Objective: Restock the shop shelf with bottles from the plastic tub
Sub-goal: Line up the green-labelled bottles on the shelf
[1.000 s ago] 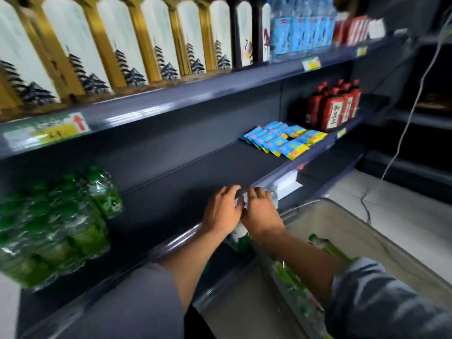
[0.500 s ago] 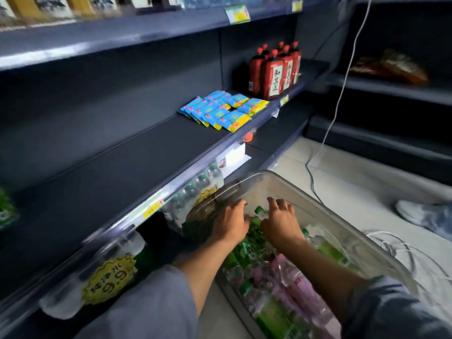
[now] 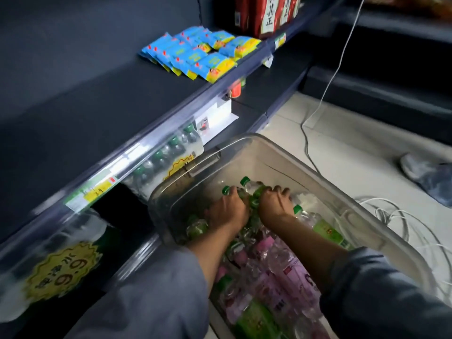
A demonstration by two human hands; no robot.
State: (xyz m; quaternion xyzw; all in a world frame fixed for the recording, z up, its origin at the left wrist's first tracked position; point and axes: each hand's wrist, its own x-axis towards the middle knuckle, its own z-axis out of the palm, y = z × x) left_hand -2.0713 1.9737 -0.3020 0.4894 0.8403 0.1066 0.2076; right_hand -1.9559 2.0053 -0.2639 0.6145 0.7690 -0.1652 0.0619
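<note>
A clear plastic tub [image 3: 325, 184] stands on the floor by the shelf, full of green-capped and pink-labelled bottles. Both my hands reach down into its far end. My left hand [image 3: 228, 210] grips a green-capped bottle [image 3: 226, 190], with only the cap showing past the fingers. My right hand [image 3: 275, 204] grips another green-capped bottle [image 3: 253, 188] by its body, neck pointing left and up. The dark shelf [image 3: 102, 106] runs along the left, its middle stretch bare.
Blue and yellow snack packets [image 3: 200, 55] and red bottles [image 3: 265, 13] sit further along the shelf. Wrapped packs of water bottles [image 3: 166, 155] fill the level below. White cables [image 3: 396, 216] trail on the floor right of the tub, near a shoe [image 3: 425, 172].
My hands dropped from the shelf edge into the tub and closed round two green-capped bottles. My view tilted down from the upper shelves to the tub.
</note>
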